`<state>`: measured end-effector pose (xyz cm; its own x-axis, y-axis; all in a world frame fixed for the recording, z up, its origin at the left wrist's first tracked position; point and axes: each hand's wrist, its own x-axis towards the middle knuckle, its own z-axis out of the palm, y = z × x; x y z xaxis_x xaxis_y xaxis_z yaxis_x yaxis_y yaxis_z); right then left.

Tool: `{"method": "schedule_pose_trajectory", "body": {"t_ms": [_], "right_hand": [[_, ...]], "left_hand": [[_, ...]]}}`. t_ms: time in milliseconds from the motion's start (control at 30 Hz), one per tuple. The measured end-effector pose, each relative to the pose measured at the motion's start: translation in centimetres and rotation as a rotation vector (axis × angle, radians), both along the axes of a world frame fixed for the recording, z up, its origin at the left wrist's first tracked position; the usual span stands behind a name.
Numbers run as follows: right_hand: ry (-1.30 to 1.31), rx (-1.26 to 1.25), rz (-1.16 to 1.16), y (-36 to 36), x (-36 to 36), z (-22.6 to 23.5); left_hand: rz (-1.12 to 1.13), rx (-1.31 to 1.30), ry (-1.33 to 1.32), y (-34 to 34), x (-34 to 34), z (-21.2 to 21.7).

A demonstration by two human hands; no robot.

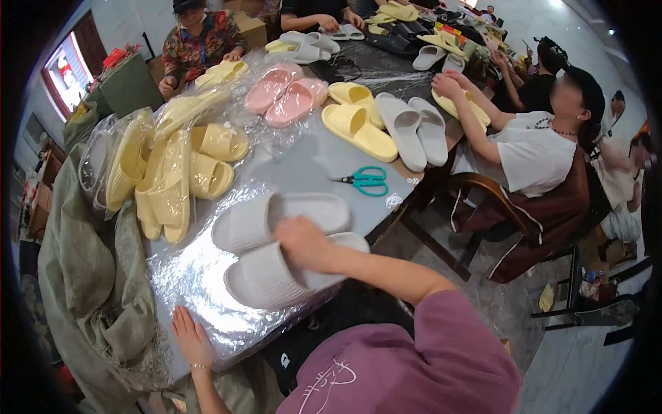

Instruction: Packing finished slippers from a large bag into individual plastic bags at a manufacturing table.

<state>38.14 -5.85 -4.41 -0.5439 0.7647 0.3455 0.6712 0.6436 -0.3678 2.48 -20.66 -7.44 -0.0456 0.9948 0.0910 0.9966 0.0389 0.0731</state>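
Note:
Two light grey slippers lie side by side on a clear plastic sheet spread over the grey table. My right hand rests on the near grey slipper, fingers curled over its strap, touching the far grey slipper as well. My left hand lies flat, fingers spread, pressing the plastic sheet at the table's near edge. It holds nothing.
Teal scissors lie just beyond the slippers. Yellow slippers, some in clear bags, pile up at the left. Pink slippers, yellow and grey pairs lie farther back. A seated person works at the right; others sit at the far end.

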Motion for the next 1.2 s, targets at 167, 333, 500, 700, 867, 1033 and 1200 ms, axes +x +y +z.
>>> {"method": "schedule_pose_trajectory", "body": {"t_ms": [167, 333, 500, 700, 867, 1033, 1200], "right_hand": [[0.189, 0.344, -0.481, 8.9, 13.5, 6.9], [0.003, 0.406, -1.020, 19.2, 23.8, 10.7], [-0.232, -0.099, -1.183, 23.5, 28.1, 5.3], [-0.116, 0.189, -1.260, 21.2, 28.2, 6.4], [0.228, 0.237, -0.450, 12.8, 13.9, 3.7], [0.137, -0.436, -0.084, 0.3, 5.4, 2.7], [0.243, -0.462, -0.207, -0.2, 2.1, -2.2]], "left_hand": [[-0.003, 0.004, -0.024, 0.3, 0.2, 0.5], [-0.007, 0.011, -0.005, 0.4, 0.7, 1.0], [-0.029, -0.126, 0.197, 0.0, 1.3, 2.7], [-0.081, -0.325, 0.466, 0.1, -1.4, -0.4], [0.164, -0.299, -0.030, -0.6, 2.9, 4.7], [0.200, -0.303, -0.165, 0.1, 5.1, 7.1], [0.041, -0.024, -0.324, 0.2, -0.5, 3.5]]}}
